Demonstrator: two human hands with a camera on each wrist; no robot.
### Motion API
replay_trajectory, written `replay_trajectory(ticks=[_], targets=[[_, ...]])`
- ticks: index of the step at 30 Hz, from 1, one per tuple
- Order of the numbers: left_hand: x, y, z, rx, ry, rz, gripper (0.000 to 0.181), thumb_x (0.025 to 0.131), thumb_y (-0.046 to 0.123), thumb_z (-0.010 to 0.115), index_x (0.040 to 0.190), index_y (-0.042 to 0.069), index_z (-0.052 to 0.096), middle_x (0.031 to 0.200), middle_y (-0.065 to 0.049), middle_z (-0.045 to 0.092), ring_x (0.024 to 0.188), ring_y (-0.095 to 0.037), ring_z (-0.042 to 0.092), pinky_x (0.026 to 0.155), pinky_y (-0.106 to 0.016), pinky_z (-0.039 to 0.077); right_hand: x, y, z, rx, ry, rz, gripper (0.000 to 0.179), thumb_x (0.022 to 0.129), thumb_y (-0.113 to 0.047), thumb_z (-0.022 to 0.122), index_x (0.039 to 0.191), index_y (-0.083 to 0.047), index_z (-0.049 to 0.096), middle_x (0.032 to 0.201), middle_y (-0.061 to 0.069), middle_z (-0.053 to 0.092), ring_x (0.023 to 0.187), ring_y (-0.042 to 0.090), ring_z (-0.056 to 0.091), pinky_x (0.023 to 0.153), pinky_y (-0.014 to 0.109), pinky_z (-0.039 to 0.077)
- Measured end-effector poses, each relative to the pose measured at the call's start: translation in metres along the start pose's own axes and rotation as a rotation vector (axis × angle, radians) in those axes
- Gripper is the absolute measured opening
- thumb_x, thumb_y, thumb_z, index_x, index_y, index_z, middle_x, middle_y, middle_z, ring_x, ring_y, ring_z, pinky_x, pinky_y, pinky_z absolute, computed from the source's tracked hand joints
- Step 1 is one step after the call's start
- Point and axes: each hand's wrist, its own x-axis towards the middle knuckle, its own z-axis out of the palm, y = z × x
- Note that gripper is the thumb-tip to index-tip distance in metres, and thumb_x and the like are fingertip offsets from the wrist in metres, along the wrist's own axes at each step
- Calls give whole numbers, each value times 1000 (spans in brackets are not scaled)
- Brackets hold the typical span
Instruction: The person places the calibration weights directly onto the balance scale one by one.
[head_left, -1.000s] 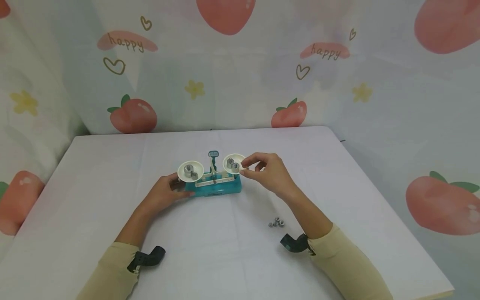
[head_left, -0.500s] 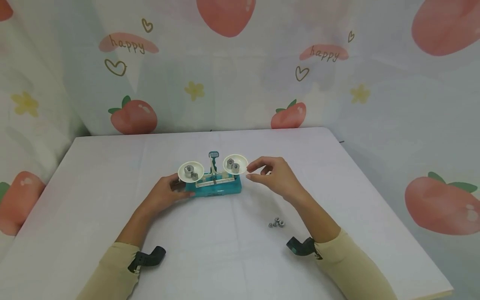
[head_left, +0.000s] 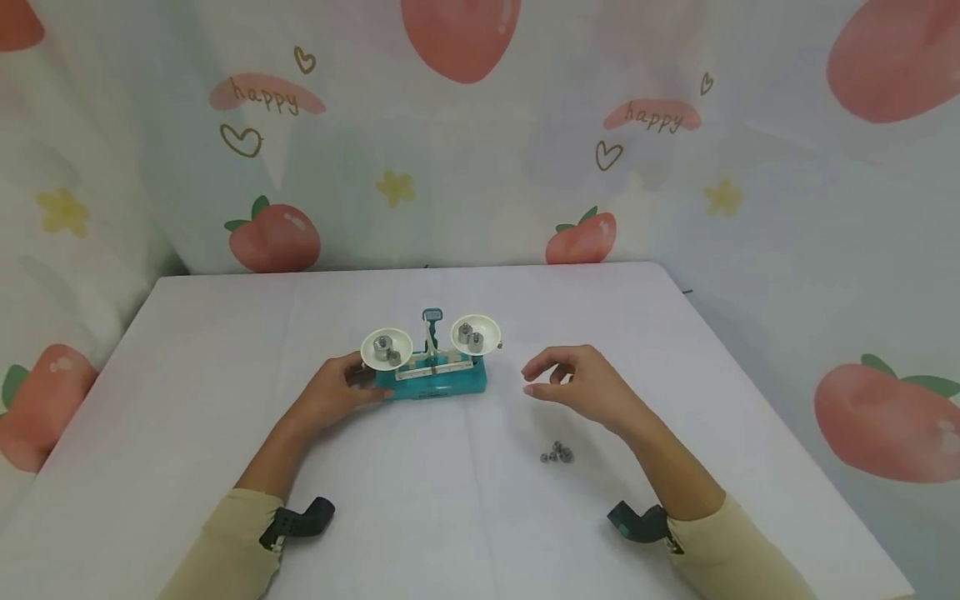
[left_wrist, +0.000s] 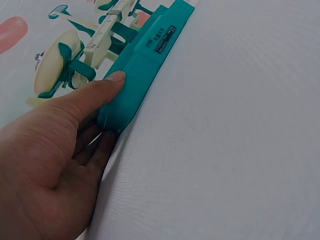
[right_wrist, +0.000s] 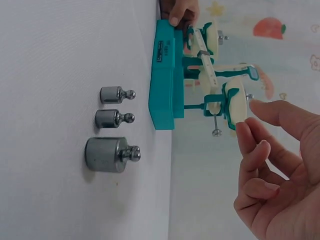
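A teal balance scale (head_left: 442, 384) stands on the table with two cream pans. Two metal weights (head_left: 383, 347) sit in the left pan (head_left: 371, 357), and two more (head_left: 476, 341) in the right pan (head_left: 491, 332). My left hand (head_left: 336, 390) grips the left end of the base, its thumb (left_wrist: 100, 95) over the front edge. To the right of the scale, my right hand (head_left: 588, 385) hovers above the table with bent, parted fingers and nothing between them. Loose knobbed metal weights (head_left: 558, 455) stand on the table below it; the right wrist view shows a larger weight (right_wrist: 106, 155) beside smaller ones.
A white cloth covers the table (head_left: 405, 508). Behind it hangs a peach-patterned curtain (head_left: 487, 167), which also runs along both sides. Black wrist cameras (head_left: 302, 518) jut from both sleeves. An adjusting screw (right_wrist: 216, 132) sticks out at the scale's right end.
My right hand has drawn away from the right pan, moving right and toward me, and its fingers have parted. My left hand stays on the base. The head view has shifted slightly.
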Motion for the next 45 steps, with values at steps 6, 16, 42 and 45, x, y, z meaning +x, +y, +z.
replay_trajectory(ticks=[6,16,42,45], targets=[[0,1,2,-8,0,-6,73,83,15,89,146,1,55,143,-21,59,133,-41,55,111,-53,44,-17,12,-9,-18,-101,18,19,87,-16,86,104,-12,79,97,0,71,85,25,58,64,32,51],[2,-1,4,-25,-11,-25,75,83,18,89,148,3,54,144,-19,58,133,-39,55,111,-52,44,-40,35,-16,-7,-161,56,18,86,-20,86,102,-14,79,91,2,69,80,26,59,60,29,48],[1,-2,0,-37,-13,1,76,84,18,88,149,1,52,146,-22,56,134,-42,53,111,-53,44,-54,65,-14,101,-246,63,24,86,-12,85,109,-10,76,100,8,70,78,23,58,63,26,50],[2,-3,1,-39,-15,0,76,84,17,89,149,2,53,146,-21,56,134,-41,53,111,-52,44,-55,67,-11,111,-251,71,25,85,-8,85,108,-9,76,105,7,70,78,23,58,63,25,49]])
